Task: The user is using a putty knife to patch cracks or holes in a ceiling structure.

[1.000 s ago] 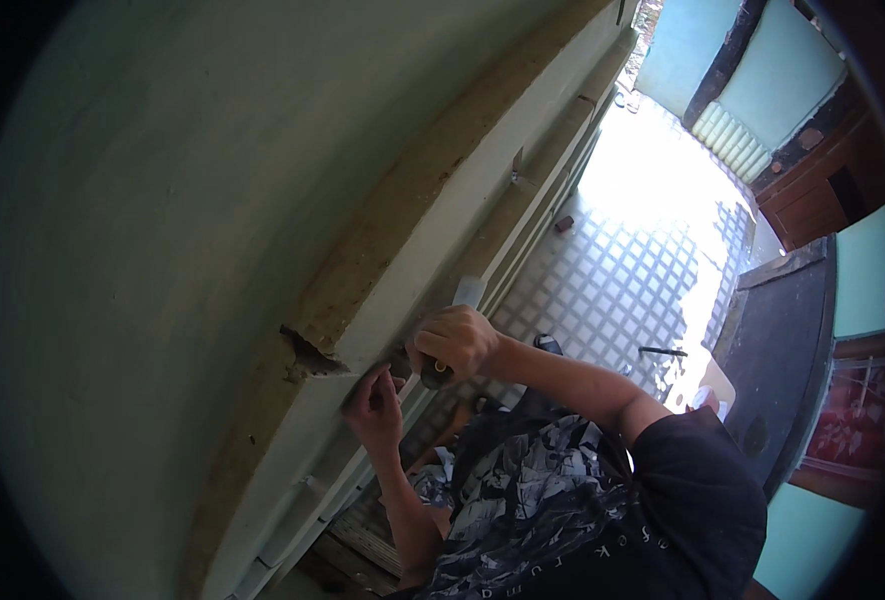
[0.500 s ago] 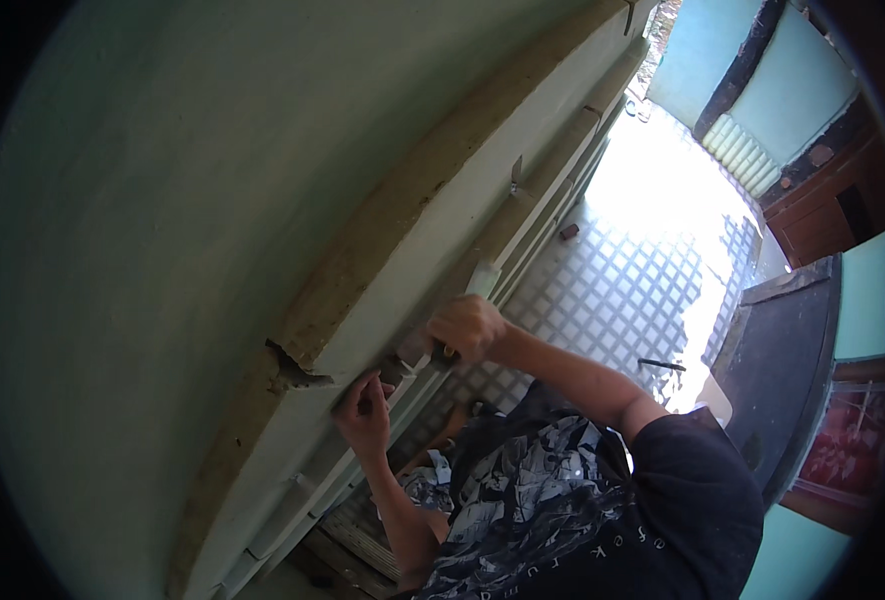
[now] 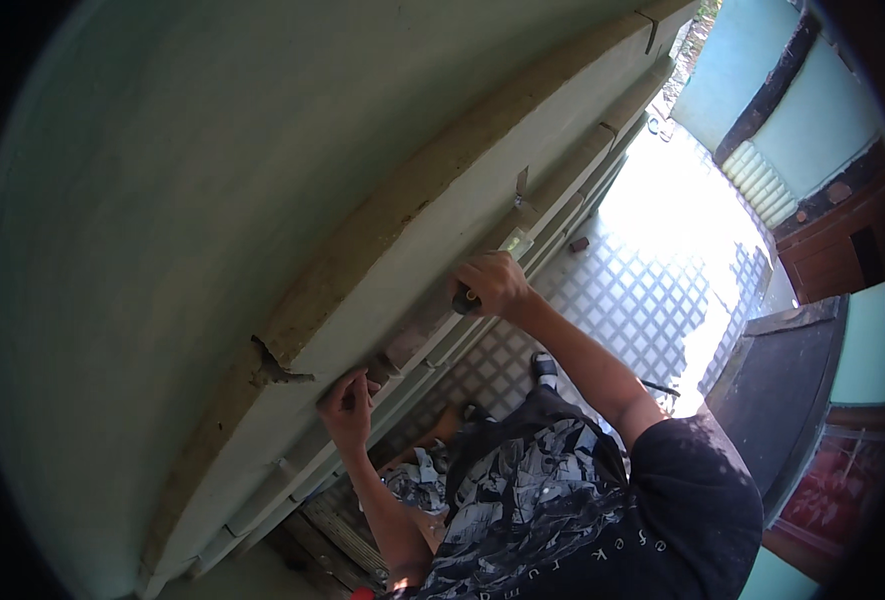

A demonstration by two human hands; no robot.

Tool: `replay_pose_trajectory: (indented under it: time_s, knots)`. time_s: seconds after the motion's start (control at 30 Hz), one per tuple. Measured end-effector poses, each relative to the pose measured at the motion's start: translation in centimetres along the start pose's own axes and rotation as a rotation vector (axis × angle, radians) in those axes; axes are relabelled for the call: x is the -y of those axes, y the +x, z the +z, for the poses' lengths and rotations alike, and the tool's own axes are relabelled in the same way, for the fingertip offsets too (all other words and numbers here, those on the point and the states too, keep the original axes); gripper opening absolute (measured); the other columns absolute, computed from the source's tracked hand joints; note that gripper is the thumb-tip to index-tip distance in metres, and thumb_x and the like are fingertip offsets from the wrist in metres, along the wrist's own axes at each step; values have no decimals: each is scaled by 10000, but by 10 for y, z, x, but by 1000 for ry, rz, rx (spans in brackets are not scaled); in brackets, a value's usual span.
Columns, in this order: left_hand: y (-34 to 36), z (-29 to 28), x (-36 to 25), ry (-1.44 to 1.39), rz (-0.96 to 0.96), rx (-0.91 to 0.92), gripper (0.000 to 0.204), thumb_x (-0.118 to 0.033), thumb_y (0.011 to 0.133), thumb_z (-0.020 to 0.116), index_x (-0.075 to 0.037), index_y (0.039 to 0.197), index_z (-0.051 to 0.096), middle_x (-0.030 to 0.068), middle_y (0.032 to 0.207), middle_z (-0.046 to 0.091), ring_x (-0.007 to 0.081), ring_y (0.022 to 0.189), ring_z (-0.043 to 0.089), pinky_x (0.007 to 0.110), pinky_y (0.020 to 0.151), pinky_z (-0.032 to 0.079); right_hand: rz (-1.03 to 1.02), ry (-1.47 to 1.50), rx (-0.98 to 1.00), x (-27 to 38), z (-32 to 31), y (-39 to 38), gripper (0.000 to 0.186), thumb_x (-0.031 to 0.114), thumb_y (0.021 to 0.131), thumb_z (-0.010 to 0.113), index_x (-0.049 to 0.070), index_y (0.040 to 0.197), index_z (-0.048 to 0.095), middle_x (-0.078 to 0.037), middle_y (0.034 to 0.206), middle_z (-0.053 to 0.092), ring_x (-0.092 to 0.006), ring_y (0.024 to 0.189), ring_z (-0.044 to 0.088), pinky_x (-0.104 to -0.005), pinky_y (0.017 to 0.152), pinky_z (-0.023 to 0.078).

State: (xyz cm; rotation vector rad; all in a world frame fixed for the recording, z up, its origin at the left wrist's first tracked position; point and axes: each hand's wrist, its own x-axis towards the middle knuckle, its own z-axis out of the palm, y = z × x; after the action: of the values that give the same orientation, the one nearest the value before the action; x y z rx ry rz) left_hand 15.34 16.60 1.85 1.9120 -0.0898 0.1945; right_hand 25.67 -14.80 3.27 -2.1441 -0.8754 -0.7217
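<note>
Since the frame half a second ago, the right hand has slid with its tool along the pale moulded ledge toward 1 o'clock, widening the gap between the hands; the left hand has hardly shifted against the wall, and the whole view has shifted slightly.

The right fingers are wrapped around the black handle of a flat-bladed hand tool, probably a scraper or putty knife. Its pale blade sticks out at the hand's 1 o'clock, lying along the ledge; whether the edge presses on the surface cannot be told.

At 8 o'clock from the right hand, the left hand stays by the ledge, its fingers half curled; I cannot tell whether anything is pinched in them. A brownish-grey patch marks the ledge between the hands, and a broken hole lies at the left hand's 10 o'clock.

The step in hand looks like a stroke of the blade along the ledge. Another stroke would call for a firm handle grip and a low blade angle.

A shod foot rests on the tiled floor at the right hand's 5 o'clock.
</note>
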Motion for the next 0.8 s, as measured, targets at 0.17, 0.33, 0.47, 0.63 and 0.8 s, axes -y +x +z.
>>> replay_pose_trajectory:
  time_s: [0.17, 0.33, 0.47, 0.63, 0.8]
  knots:
    - [-3, -1, 1, 11, -4, -14, 136, -66, 937, 587, -17, 1027, 676, 46, 713, 673, 41, 525, 495, 197, 484, 397, -60, 58, 22, 27, 19, -3, 363, 271, 505, 767, 159, 797, 582, -19, 693, 565, -222, 650, 614, -371, 551, 478]
    - [-3, 1, -2, -17, -38, -24, 138, -49, 938, 581, -4, 1030, 673, 57, 717, 675, 45, 527, 492, 197, 486, 395, -261, 238, 8, 109, 52, -12, 138, 196, 664, 636, 114, 724, 543, -13, 659, 516, -187, 597, 571, -312, 521, 461]
    - [-2, 2, 4, -5, -28, -30, 139, -43, 941, 573, -4, 1029, 674, 59, 722, 677, 47, 525, 489, 199, 485, 392, -288, 187, -5, 97, 44, -13, 142, 203, 653, 643, 132, 733, 548, -9, 639, 515, -187, 582, 576, -315, 520, 468]
    - [-1, 4, -4, 2, -26, -38, 143, -45, 941, 573, -7, 1033, 676, 58, 724, 678, 48, 518, 482, 202, 476, 382, -192, -192, 113, -28, 3, -32, 205, 236, 615, 656, 132, 761, 556, -25, 677, 550, -207, 626, 608, -363, 547, 496]
    - [-1, 1, 3, -3, -2, -29, 143, -42, 939, 577, -7, 1033, 677, 52, 714, 670, 48, 516, 476, 202, 473, 378, -136, -138, 84, -44, -13, -20, 296, 260, 563, 704, 140, 792, 561, -17, 683, 554, -220, 632, 606, -376, 553, 498]
